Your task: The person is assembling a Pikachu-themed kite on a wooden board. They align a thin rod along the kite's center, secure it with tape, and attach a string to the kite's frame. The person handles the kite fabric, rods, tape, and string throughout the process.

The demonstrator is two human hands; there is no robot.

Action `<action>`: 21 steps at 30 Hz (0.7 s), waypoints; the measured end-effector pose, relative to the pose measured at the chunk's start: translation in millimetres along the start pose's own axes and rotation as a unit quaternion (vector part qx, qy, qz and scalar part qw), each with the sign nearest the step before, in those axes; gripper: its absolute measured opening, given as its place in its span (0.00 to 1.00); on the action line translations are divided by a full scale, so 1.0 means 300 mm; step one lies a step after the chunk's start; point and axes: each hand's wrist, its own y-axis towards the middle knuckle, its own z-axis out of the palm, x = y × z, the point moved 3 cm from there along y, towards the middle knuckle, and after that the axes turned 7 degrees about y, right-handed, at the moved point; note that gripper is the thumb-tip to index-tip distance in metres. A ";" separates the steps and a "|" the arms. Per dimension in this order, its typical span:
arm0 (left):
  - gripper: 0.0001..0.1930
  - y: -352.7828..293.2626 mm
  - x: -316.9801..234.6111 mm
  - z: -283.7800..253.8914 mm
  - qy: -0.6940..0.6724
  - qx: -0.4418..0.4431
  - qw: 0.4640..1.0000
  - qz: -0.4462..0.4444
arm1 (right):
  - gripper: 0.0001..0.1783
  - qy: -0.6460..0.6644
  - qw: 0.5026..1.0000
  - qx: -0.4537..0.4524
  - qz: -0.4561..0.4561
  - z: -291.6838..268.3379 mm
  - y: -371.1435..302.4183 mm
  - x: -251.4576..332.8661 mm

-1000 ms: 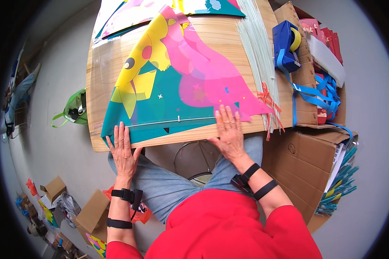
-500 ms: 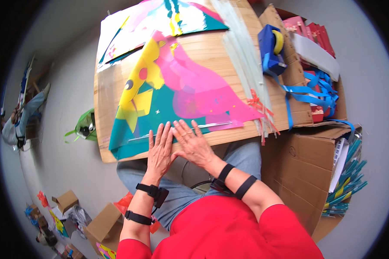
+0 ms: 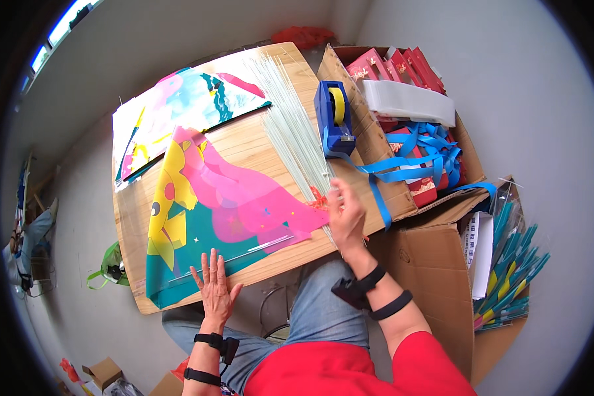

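Observation:
A colourful kite sheet (image 3: 218, 208) in yellow, pink and teal lies flat on the wooden table (image 3: 257, 142). My left hand (image 3: 215, 288) rests palm down, fingers spread, on its teal lower edge near the table's front. My right hand (image 3: 345, 214) is at the right end of the table, fingers pinched on the lower end of a bundle of thin pale rods (image 3: 294, 129) that fans out toward the far edge. A thin rod (image 3: 264, 245) lies along the sheet's lower part.
A blue tape dispenser (image 3: 334, 117) stands beside the rods. An open cardboard box (image 3: 412, 132) to the right holds red packets, a white pack and blue ribbons. More kite sheets (image 3: 178, 112) lie at the table's far left. Green-blue sticks (image 3: 508, 277) lie right of a box.
My right hand has left the kite sheet and moved right and up to the rod bundle. My left hand stays on the sheet's lower edge. The view has shifted.

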 end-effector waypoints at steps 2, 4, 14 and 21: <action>0.51 0.023 -0.032 0.017 0.010 -0.016 1.000 0.001 | 0.16 0.077 0.991 -0.080 0.073 -0.090 0.208 -0.079; 0.51 0.025 -0.030 0.031 0.008 -0.046 0.999 -0.007 | 0.17 0.131 0.978 -0.062 0.152 -0.110 0.372 -0.155; 0.50 0.034 -0.022 0.028 -0.016 -0.057 0.998 -0.010 | 0.14 0.033 0.882 0.165 0.440 -0.070 0.685 -0.273; 0.47 0.037 -0.023 0.020 -0.018 -0.042 0.999 -0.012 | 0.11 0.233 0.814 0.178 0.502 -0.117 0.700 -0.230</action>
